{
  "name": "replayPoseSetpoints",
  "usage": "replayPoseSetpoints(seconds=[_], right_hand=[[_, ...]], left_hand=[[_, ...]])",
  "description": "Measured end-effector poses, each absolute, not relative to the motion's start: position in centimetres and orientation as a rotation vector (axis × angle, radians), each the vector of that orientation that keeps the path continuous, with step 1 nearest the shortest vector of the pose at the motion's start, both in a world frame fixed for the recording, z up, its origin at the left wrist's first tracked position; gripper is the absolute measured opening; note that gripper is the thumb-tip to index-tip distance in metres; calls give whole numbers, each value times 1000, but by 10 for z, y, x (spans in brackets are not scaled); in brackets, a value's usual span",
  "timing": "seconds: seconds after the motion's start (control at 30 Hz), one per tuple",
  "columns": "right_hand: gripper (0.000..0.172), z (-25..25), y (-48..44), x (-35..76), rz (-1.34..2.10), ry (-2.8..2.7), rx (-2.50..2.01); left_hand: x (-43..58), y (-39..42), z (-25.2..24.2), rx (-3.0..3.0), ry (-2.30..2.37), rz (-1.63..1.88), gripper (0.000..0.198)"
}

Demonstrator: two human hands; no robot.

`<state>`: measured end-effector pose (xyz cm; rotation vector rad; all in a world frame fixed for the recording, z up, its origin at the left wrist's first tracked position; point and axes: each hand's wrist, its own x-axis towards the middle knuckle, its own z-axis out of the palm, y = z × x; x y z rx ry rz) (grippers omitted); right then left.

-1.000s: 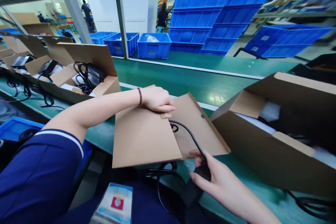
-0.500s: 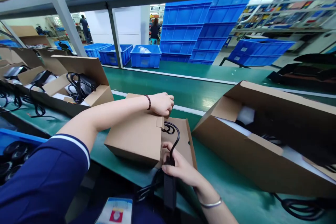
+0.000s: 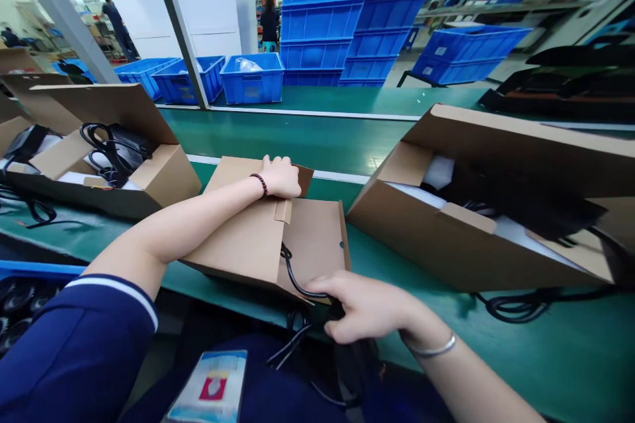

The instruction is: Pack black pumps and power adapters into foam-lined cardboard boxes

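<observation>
A small brown cardboard box [image 3: 248, 238] lies on the green conveyor belt [image 3: 317, 139] right in front of me. My left hand [image 3: 280, 176] is curled over its far edge and grips the box. A black cable [image 3: 294, 277] runs out of the box's open side flap [image 3: 315, 238] and down over the table edge. My right hand [image 3: 364, 307] is closed around the black cable and its adapter at the near edge of the table, below the flap.
A large open carton [image 3: 476, 225] with black items and white padding stands to the right, another carton [image 3: 149, 172] holding cables to the left. Blue crates [image 3: 253, 82] are stacked beyond the belt. People stand far back. A badge [image 3: 211, 386] hangs at my lap.
The box has come down flat onto the belt and its side flap has folded in. My right hand moved left and up along the cable to the table edge.
</observation>
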<state>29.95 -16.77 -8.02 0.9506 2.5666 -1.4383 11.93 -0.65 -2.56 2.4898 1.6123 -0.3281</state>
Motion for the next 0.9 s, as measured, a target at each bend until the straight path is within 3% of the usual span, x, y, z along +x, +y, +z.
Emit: replayPoseSetpoints(seconds=[0.1, 0.27, 0.37, 0.43, 0.63, 0.9], right_hand=[[28, -63, -138, 303, -1188, 2493, 855], [29, -57, -95, 309, -434, 2322, 1222], [25, -71, -82, 308, -391, 2337, 1203], [33, -82, -78, 301, -420, 2470, 1133], [45, -124, -54, 241, -588, 3412, 1031], [34, -157, -15, 202, -814, 3545, 772]], left_hand=[[111, -4, -24, 2474, 1595, -331, 49], [98, -10, -17, 2484, 1530, -320, 67], [93, -19, -16, 2513, 1442, -332, 67], [90, -24, -18, 2537, 1378, -341, 65], [84, -29, -33, 2611, 1272, -24, 40], [73, -24, -37, 2734, 1141, 24, 60]])
